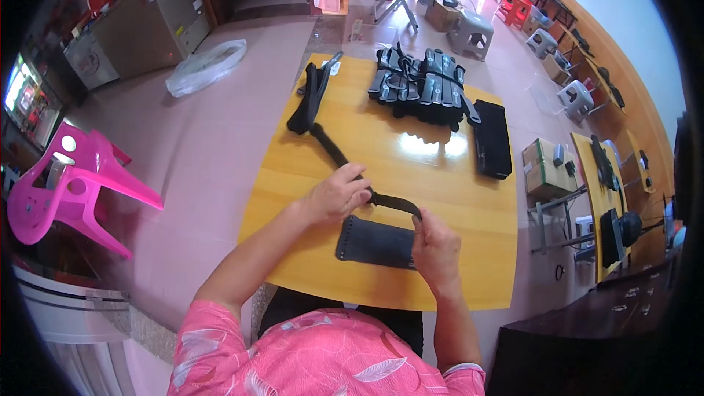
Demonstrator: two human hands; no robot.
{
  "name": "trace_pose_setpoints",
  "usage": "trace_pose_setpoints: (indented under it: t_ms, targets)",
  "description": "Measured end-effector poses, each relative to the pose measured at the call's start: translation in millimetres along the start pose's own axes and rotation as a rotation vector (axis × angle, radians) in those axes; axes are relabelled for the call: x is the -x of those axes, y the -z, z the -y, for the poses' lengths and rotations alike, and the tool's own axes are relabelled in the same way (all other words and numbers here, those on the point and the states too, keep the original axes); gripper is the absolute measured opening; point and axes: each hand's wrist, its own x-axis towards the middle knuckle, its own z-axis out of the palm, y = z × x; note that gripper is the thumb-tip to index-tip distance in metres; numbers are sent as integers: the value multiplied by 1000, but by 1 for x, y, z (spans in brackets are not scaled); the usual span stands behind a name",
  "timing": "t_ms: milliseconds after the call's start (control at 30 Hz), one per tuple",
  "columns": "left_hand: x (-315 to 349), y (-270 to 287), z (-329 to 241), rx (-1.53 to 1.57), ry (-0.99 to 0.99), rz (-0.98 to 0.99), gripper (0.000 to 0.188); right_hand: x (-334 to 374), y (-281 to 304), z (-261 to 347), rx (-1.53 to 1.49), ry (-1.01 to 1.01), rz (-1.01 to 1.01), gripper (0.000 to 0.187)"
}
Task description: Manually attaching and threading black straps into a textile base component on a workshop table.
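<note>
A long black strap (398, 204) runs slantwise over the yellow table and curves up between my two hands. My left hand (339, 192) has its fingers bent round the strap near the table's middle. To the right, my right hand (435, 246) pinches the strap's end between thumb and fingers. Below the strap lies a flat dark rectangular piece (374, 242) with small holes along its left edge; my right hand partly covers its right end. The strap's far part reaches toward a folded heap of black straps (312, 99) at the table's far left.
Bundled black pieces with grey ends (425, 84) lie at the back of the yellow table (315, 275). A black stack (492, 139) sits at its right edge. A pink stool (70, 183) stands left, a cardboard box (546, 169) right. A plastic bag (205, 67) lies on the floor.
</note>
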Motion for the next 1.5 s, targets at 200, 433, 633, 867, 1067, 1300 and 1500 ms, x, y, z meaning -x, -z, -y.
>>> trace_pose_setpoints:
  t_ms: [200,433,633,867,1067,1300,1500]
  targets:
    - [-26,-21,21,-53,-55,86,28,26,19,8,93,-68,175,11]
    - [-26,-38,24,-220,-153,95,24,56,72,27,-85,3,276,5]
    - [-28,-1,28,-188,-24,98,34,85,120,-8,-599,-519,-25,23]
    - [25,75,28,-99,170,-3,33,129,87,-101,-706,-706,-347,26]
    - [78,64,21,-197,110,188,36,134,58,-107,-632,-701,-356,23]
    - [87,27,-30,-313,91,-21,38,133,56,-108,-653,-718,-328,22]
    - [86,13,-41,-278,107,-27,35,135,56,-111,-645,-692,-315,22]
